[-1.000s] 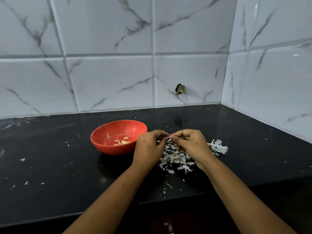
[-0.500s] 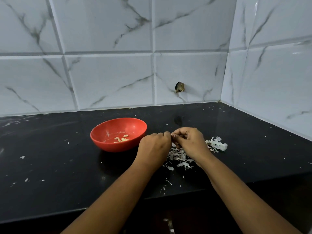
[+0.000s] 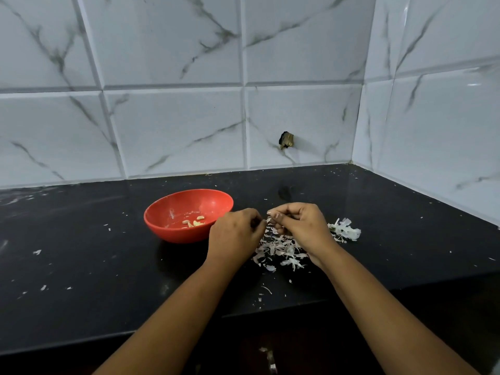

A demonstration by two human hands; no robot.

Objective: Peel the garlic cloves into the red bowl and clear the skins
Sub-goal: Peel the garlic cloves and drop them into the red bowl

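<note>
Anything btwn left hand (image 3: 235, 234), right hand (image 3: 300, 226): hidden.

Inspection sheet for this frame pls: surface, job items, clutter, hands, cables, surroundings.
Surface: black countertop, dotted with small white flecks.
Job's things: red bowl upright on the counter, a few peeled cloves inside. Skin pile lies under and in front of the hands. A second skin clump lies right of the right hand.
Clutter: loose skin bits below the counter's front edge.
Hands: left hand and right hand have curled fingers, fingertips close together above the pile. What they hold is hidden.
Cables: nothing seen.
Surroundings: marbled wall tiles behind and to the right. A small dark fitting sits in the back wall.
</note>
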